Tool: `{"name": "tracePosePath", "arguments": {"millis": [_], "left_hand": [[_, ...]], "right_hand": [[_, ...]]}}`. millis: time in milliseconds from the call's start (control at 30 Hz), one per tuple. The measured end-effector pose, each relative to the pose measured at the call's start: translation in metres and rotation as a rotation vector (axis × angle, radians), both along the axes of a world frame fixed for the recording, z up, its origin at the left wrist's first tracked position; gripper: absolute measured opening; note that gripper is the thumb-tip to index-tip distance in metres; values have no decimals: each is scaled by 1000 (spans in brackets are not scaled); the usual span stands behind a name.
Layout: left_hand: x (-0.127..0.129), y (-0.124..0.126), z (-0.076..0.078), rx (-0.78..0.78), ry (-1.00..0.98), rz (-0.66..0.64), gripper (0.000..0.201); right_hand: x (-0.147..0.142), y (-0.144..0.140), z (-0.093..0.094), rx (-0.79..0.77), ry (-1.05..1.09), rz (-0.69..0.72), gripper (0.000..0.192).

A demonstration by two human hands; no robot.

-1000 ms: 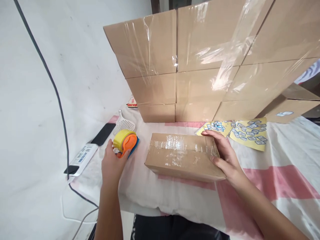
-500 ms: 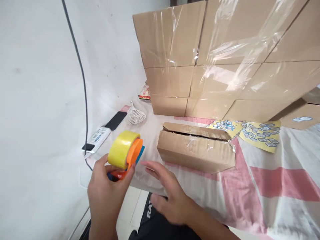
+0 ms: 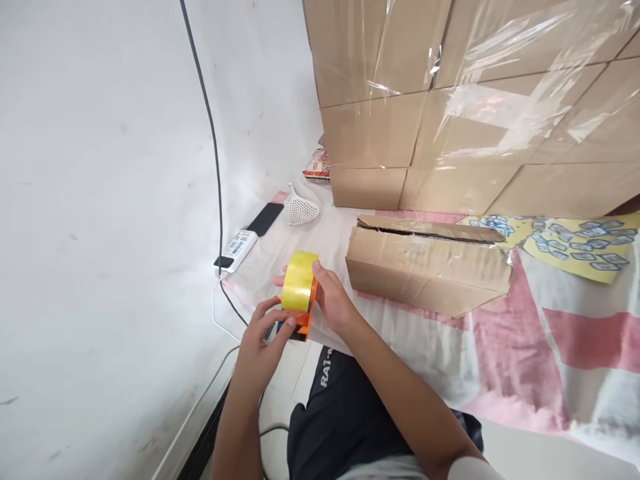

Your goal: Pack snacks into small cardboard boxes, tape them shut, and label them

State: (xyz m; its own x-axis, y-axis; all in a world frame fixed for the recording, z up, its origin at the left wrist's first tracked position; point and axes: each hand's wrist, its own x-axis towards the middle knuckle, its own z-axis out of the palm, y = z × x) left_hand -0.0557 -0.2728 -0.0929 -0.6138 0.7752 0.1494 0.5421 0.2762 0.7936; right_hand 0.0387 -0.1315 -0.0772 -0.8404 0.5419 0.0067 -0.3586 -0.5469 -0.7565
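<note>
Between my two hands is a tape dispenser (image 3: 303, 323), orange with blue parts, carrying a wide roll of yellow tape (image 3: 299, 280). My left hand (image 3: 265, 337) is closed on its lower end, fingers and thumb at the cutter side. My right hand (image 3: 330, 297) grips the roll end from the right, thumb on the orange side and fingertips showing past the roll's left edge. To the right of my hands lies a long cardboard box (image 3: 427, 267), its top flaps almost meeting with a dark gap between them.
A wall of taped cardboard (image 3: 373, 137) stands behind the box. Left of it are a white perforated scoop (image 3: 301, 210), a black phone-like slab (image 3: 265, 219) and a white device (image 3: 237, 250). A cable (image 3: 213, 133) hangs along the wall. Yellow printed sheets (image 3: 580, 247) lie at right.
My right hand, free before, has come onto the tape dispenser. The dispenser has turned so the roll faces me more. The camera view has shifted left and down.
</note>
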Motion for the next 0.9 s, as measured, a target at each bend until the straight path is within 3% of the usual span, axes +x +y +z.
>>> {"name": "tracePosePath", "arguments": {"millis": [67,233,333,433,533,600,733,900], "left_hand": [[3,7,-12,36,-168,-28,29],[19,21,-47,178,-509,224,39],[24,19,-57,178,-569,307,45],[27,10,-52,152,-544,331,42],[29,-1,-33,94,-321,357,34],[28,-8,-19,37,-188,344,33],[27,-11,-4,-30,-377,260,38],[38,-3,-14,33,-621,204,47]], "right_hand": [[-8,2,-9,20,-48,-46,71],[-30,9,-41,-12,-182,-197,72],[-37,8,-55,33,-268,-279,65],[-37,3,-57,244,-258,-287,60],[-34,0,-52,547,-228,-310,56],[-34,0,-49,664,-223,-339,54],[-36,3,-48,624,-229,-347,52],[-40,7,-49,464,-258,-372,54]]}}
